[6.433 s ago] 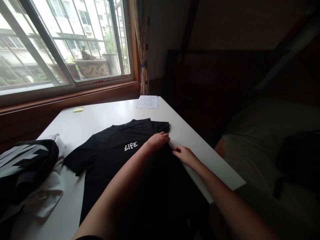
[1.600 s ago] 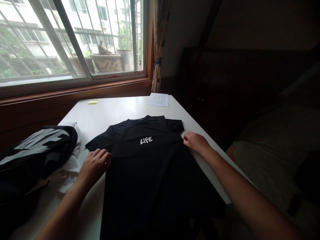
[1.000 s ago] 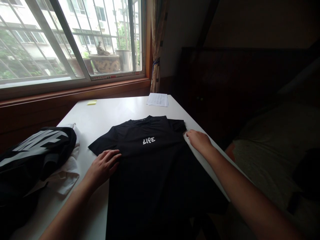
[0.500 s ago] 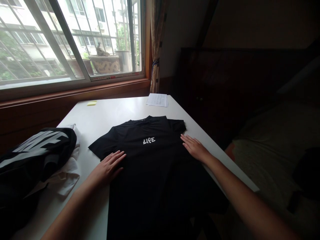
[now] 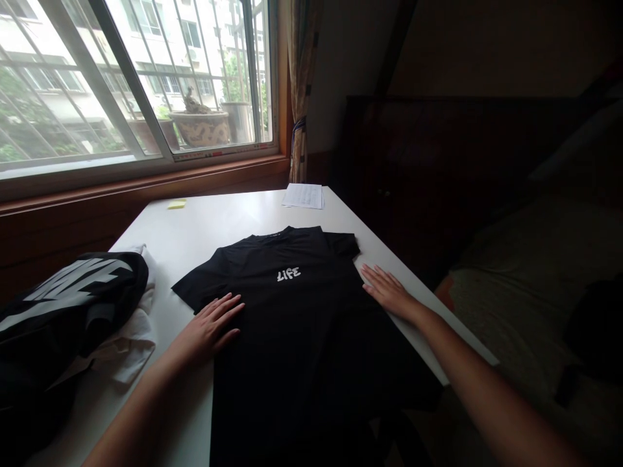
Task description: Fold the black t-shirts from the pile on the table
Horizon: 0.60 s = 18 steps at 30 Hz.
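Note:
A black T-shirt (image 5: 287,324) with small white lettering lies spread on a white table (image 5: 219,217), its collar toward the window and its lower part hanging toward me past the near edge. My left hand (image 5: 214,324) rests flat on the shirt's left side, just below the sleeve, fingers outstretched. Over at the shirt's right edge, below the other sleeve, my right hand (image 5: 389,293) is open, its fingers extended over the table and the fabric's border. Neither hand grips the cloth.
To the left sits a heap of clothes, a black garment with large grey letters (image 5: 82,285) over a white cloth (image 5: 136,350). Papers (image 5: 302,196) and a yellow sticky note (image 5: 176,203) lie at the table's far end. Behind it are a barred window and a tied curtain (image 5: 300,91).
My right hand has slid slightly outward to the right, off the shirt toward its edge. My left hand stays in place on the fabric. The view has shifted a little.

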{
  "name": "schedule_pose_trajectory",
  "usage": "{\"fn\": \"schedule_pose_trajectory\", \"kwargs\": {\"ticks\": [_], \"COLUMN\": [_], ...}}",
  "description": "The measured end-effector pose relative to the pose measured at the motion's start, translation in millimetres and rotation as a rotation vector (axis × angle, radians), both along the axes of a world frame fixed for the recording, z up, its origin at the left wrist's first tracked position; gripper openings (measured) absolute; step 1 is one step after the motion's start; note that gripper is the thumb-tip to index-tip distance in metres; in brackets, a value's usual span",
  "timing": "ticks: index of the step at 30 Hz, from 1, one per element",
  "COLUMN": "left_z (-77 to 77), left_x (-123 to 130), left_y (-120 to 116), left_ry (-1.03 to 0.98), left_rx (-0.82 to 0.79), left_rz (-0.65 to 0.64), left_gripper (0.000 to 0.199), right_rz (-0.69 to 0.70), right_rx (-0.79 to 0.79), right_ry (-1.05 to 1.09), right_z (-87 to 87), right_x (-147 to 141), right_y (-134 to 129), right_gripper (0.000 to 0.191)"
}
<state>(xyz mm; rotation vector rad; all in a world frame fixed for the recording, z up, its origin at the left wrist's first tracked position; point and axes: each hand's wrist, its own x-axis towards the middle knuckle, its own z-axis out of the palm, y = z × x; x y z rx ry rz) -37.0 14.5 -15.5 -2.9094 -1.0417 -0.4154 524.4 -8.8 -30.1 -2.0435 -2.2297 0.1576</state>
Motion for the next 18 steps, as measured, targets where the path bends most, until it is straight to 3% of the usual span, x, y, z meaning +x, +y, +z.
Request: {"fn": "schedule_pose_trajectory", "kwargs": {"ticks": [7, 11, 18], "left_z": [-3.7, -5.0, -5.1], "left_x": [-1, -2, -1], "left_y": [2, 3, 3], "left_ry": [-0.011, -0.017, -0.048], "left_rx": [-0.005, -0.009, 0.001], "left_rz": [-0.016, -0.015, -0.02], "left_gripper": [0.059, 0.057, 0.054], "right_rz": [0.072, 0.084, 0.075], "right_rx": [0.329, 0.32, 0.291], "right_ry": [0.131, 0.01, -0.074], "right_z": [17.1, 28.6, 36.9], "right_x": [-22, -30, -34], "right_y": [-9, -16, -17], "right_gripper": [0.036, 0.025, 0.022]}}
